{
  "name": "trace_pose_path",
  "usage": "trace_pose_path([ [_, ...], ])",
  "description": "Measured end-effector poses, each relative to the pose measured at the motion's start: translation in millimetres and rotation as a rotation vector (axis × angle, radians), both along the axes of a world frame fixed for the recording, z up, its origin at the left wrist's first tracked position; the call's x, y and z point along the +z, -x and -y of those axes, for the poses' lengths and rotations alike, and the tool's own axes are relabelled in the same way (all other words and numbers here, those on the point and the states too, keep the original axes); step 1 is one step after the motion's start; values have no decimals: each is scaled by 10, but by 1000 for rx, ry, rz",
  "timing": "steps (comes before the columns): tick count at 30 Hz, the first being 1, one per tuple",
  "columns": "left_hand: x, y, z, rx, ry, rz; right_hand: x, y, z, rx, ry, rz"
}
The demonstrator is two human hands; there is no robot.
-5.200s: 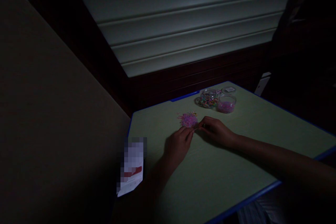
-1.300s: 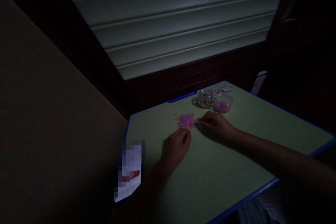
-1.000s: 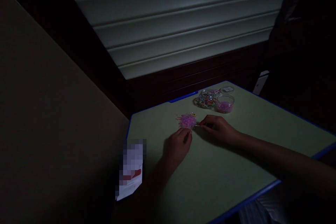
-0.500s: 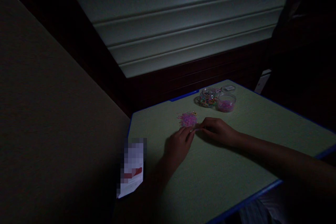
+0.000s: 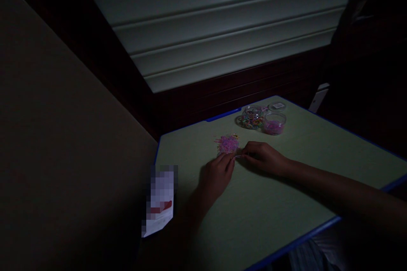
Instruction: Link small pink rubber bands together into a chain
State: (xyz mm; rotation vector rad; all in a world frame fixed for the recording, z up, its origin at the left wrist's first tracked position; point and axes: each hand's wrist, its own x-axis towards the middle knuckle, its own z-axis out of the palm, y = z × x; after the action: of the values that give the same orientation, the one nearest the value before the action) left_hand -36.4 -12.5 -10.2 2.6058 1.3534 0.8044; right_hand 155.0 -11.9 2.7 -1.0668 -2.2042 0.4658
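A thin, pale rubber band (image 5: 237, 156) spans the small gap between my two hands, low over the table. My left hand (image 5: 218, 173) pinches one end between thumb and fingers. From the right, my right hand (image 5: 265, 156) grips the other end with its fingertips. Just beyond the fingers lies a loose pile of small pink and purple rubber bands (image 5: 228, 144), with a few yellow ones at its edge. The dim light blurs the fine detail at the fingertips.
A clear tub (image 5: 274, 124) holds more pink bands. Beside it, multicoloured bands (image 5: 251, 122) surround another clear container (image 5: 253, 111). A clear lid (image 5: 277, 106) lies behind. The pale table (image 5: 286, 207) has blue edges; a lit, blurred-out screen (image 5: 160, 203) stands at its left.
The hands hold nearly the same position, with the band still stretched between them. The view has shifted very slightly.
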Motion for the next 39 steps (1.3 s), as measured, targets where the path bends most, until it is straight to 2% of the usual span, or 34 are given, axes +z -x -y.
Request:
trace_pose_path([
  [19, -4, -4, -1, 11, 10, -50, 0, 5, -1, -18, 30, -13],
  [25, -11, 8, -4, 25, 10, -36, -52, 1, -46, -90, 163, -191],
  [29, -6, 9, -4, 24, 7, -34, -114, 17, -71, -50, 276, -270],
  [34, -1, 7, 5, 25, 2, -32, -138, 27, -77, -1, 341, -262],
  [39, -2, 9, 7, 15, -7, -49, -139, 26, -85, 18, 333, -216],
])
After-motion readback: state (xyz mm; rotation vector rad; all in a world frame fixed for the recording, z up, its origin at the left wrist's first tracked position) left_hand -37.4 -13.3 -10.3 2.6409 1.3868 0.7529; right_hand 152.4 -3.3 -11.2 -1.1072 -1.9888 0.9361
